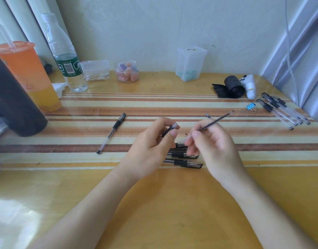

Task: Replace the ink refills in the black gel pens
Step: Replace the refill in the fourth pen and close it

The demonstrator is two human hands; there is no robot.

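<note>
My left hand [151, 142] grips an open pen barrel [170, 131] with a black grip, its clear open end pointing up and right. My right hand [210, 142] pinches a thin dark ink refill [215, 121] that slants up to the right, clear of the barrel. Under both hands lie several capped black gel pens [183, 159], partly hidden. One capped black gel pen [111, 133] lies alone to the left. A small pen tip piece [207, 115] lies on the table beyond my right hand. Several more gel pens [282, 110] lie at the far right.
An orange drink cup [29, 76], a dark cylinder [12, 101] and a water bottle [65, 56] stand at the left. Clear boxes [96, 70], a jar [126, 71] and a tall container [190, 63] line the wall. A black roll [233, 86], white gadget [249, 85] and blue clip [250, 106] sit right.
</note>
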